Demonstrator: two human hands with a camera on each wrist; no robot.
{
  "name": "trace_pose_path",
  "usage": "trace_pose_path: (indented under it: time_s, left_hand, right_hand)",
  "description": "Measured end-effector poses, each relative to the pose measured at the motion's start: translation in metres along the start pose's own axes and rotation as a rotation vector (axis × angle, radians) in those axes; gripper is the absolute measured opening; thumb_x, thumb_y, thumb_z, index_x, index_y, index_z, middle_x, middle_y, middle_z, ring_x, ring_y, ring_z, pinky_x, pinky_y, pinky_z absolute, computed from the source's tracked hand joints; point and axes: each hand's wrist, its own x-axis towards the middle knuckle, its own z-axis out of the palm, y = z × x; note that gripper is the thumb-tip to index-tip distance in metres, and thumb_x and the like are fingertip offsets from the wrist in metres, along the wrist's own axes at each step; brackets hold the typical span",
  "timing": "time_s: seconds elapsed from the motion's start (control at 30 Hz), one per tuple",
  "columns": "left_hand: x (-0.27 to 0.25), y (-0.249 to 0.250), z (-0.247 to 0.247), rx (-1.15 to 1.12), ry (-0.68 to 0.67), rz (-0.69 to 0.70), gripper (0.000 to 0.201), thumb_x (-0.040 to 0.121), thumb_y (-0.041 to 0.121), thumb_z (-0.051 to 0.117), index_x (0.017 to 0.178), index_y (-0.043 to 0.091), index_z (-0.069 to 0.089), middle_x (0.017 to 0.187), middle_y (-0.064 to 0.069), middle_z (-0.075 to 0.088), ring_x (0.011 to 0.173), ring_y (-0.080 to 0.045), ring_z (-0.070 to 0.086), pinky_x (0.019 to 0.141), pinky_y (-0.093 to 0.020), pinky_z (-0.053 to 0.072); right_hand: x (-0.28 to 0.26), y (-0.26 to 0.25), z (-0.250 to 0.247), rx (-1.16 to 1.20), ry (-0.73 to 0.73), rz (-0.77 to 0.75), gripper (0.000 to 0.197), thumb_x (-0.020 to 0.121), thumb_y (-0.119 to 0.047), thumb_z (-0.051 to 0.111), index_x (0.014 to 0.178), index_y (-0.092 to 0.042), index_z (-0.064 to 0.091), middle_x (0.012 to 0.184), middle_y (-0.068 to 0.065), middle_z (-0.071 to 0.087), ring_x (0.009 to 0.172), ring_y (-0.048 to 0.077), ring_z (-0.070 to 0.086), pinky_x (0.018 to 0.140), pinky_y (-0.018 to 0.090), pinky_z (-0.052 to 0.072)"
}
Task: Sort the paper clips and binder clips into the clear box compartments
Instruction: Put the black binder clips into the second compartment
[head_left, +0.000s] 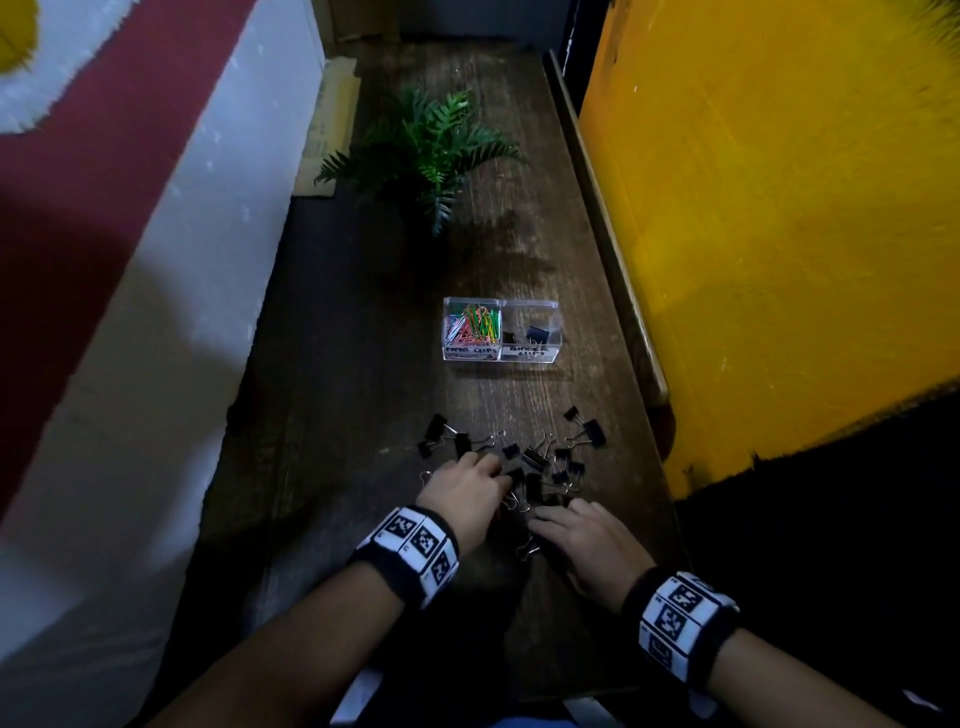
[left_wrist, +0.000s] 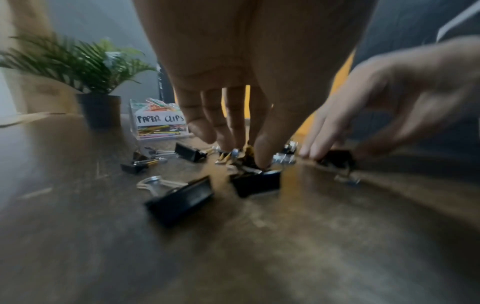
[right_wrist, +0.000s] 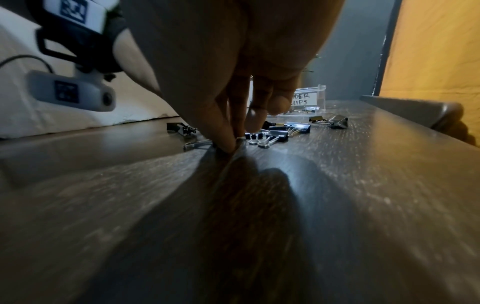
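Two bare hands work a scatter of black binder clips (head_left: 524, 460) on a dark wooden table (head_left: 363, 364). At the near edge of the pile, the left hand (head_left: 467, 493) reaches in with fingers pointing down, its fingertips (left_wrist: 262, 156) pressed among the clips; whether they actually pinch one cannot be told from the blurred wrist view. The right hand (head_left: 587, 540), at about 4 o'clock from the left, has thumb and forefinger drawn together on a clip's wire handle (right_wrist: 240, 142) at the table surface, the other fingers loosely curled above. At 12 o'clock from the pile, well apart from it, stands the clear box (head_left: 501, 330), split into two compartments. Its left one, labelled "PAPER CLIPS", holds coloured paper clips (head_left: 470, 325); the right one holds a few black binder clips. Farther off, at 11 o'clock from the box, sits a small potted fern (head_left: 421, 145). A yellow panel (head_left: 779, 208) rises at 3 o'clock.
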Motion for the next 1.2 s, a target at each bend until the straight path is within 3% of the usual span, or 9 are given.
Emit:
trace_pose_path:
  time_s: [0.1,0.2,0.27,0.47,0.8,0.97,1.13,1.2]
  left_hand:
    - [0.004,-0.005,-0.001,0.035,-0.033,0.007,0.046,0.089,0.012,0.052,0.134,0.019,0.048,0.131,-0.002,0.044,0.118,-0.022,0.04,0.097,-0.034,0.038]
    - [0.003,-0.009,0.004,-0.02,-0.031,-0.022,0.046,0.089,0.013,0.054,0.134,0.02,0.047,0.13,-0.002,0.045,0.117,-0.022,0.041,0.095,-0.035,0.041]
    - [0.002,-0.011,0.007,-0.094,-0.036,-0.063,0.05,0.088,0.015,0.057,0.136,0.023,0.045,0.131,-0.001,0.043,0.119,-0.021,0.041,0.095,-0.035,0.043]
    - [-0.001,-0.011,0.011,-0.184,-0.014,-0.108,0.04,0.087,0.015,0.058,0.124,0.026,0.052,0.121,-0.001,0.046,0.116,-0.022,0.045,0.091,-0.037,0.047]
    - [-0.008,-0.016,0.008,-0.255,0.066,-0.138,0.036,0.085,0.025,0.062,0.12,0.026,0.055,0.117,0.002,0.048,0.111,-0.02,0.049,0.087,-0.034,0.048]
    - [-0.004,-0.028,-0.013,-0.37,0.212,-0.218,0.027,0.079,0.033,0.068,0.105,0.03,0.062,0.106,0.01,0.053,0.097,-0.017,0.058,0.078,-0.03,0.05]
    - [0.038,-0.042,-0.056,-0.444,0.356,-0.263,0.025,0.075,0.027,0.075,0.098,0.029,0.065,0.1,0.008,0.057,0.089,-0.015,0.059,0.08,-0.034,0.054]
    - [0.063,-0.048,-0.072,-0.43,0.39,-0.256,0.024,0.075,0.026,0.074,0.097,0.027,0.065,0.102,0.005,0.059,0.092,-0.017,0.059,0.083,-0.036,0.052]
  right_hand:
    - [0.0,0.003,0.003,0.026,0.042,-0.015,0.045,0.093,-0.022,0.041,0.137,-0.019,0.047,0.136,-0.001,0.051,0.113,0.019,0.047,0.092,0.031,0.036]
    - [-0.001,0.009,0.007,0.048,0.1,0.017,0.041,0.083,-0.026,0.058,0.124,-0.022,0.057,0.117,-0.004,0.06,0.101,0.016,0.054,0.085,0.027,0.04]
    - [0.002,0.011,0.003,0.108,0.153,0.076,0.041,0.078,-0.023,0.065,0.119,-0.024,0.058,0.112,-0.007,0.059,0.099,0.014,0.054,0.085,0.023,0.041]
    - [0.028,0.015,-0.019,0.128,0.21,0.073,0.04,0.083,-0.024,0.063,0.122,-0.025,0.052,0.117,-0.009,0.05,0.105,0.009,0.049,0.095,0.026,0.043]
    - [0.05,0.019,-0.02,0.062,0.025,0.057,0.042,0.087,-0.022,0.061,0.127,-0.02,0.048,0.124,-0.001,0.047,0.115,0.017,0.047,0.099,0.029,0.041]
    - [0.052,0.023,-0.018,0.088,0.03,0.067,0.037,0.088,-0.023,0.06,0.123,-0.02,0.051,0.121,-0.001,0.053,0.113,0.016,0.047,0.098,0.028,0.041]
    - [0.042,0.029,-0.02,0.361,0.244,0.212,0.035,0.082,-0.025,0.067,0.116,-0.025,0.058,0.113,-0.009,0.058,0.105,0.006,0.052,0.094,0.024,0.045]
    - [0.037,0.029,-0.024,0.482,0.374,0.283,0.034,0.08,-0.02,0.071,0.112,-0.026,0.062,0.106,-0.013,0.059,0.094,-0.001,0.054,0.086,0.016,0.046]
